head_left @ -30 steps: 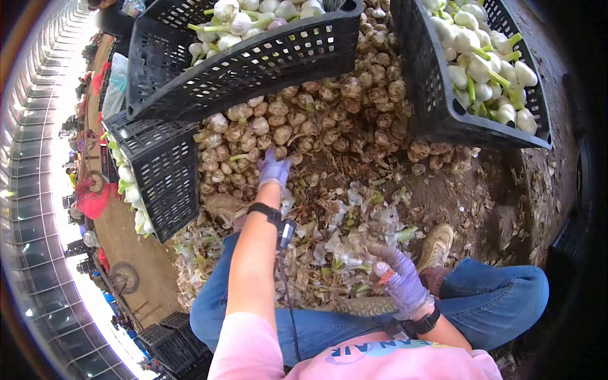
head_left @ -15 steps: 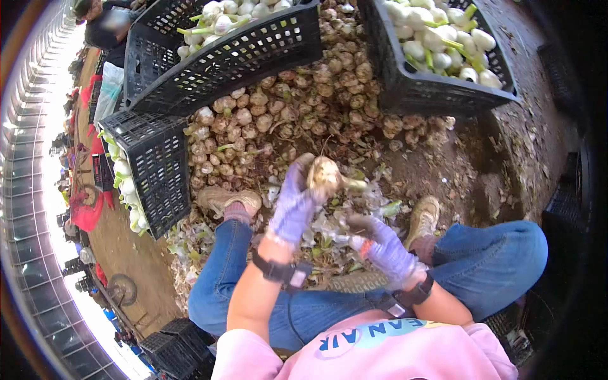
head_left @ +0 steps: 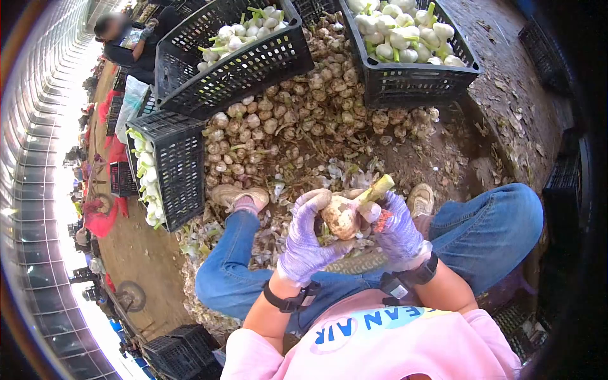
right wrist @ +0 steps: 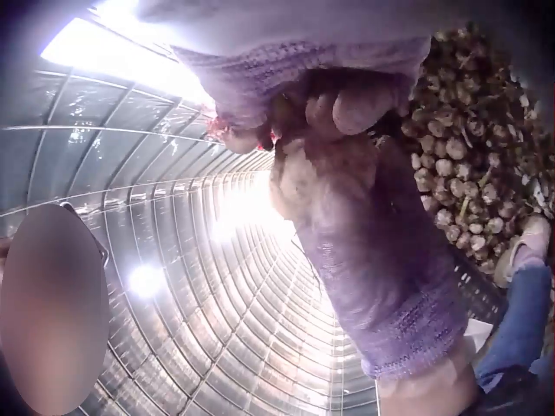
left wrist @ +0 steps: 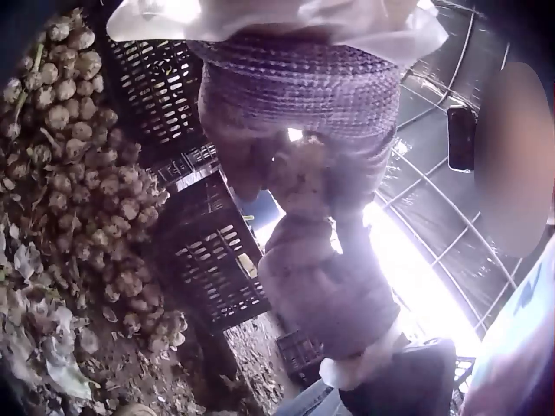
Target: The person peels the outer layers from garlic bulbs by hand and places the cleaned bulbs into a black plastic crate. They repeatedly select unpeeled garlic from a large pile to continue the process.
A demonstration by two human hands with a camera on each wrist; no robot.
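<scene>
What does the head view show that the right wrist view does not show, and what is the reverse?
Only the head view: the white garlic, the stem of the held bulb, and the lettering on the pink shirt.

Only the right wrist view: a large blurred oval at the left edge and a large round bright spot.

Both: the left hand, the right hand, the held bulb, brown garlic on the ground, and a leg in jeans.

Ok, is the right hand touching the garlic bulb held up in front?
Touching. The head view shows the thumb of the right hand against the garlic bulb by its stalk.
</scene>
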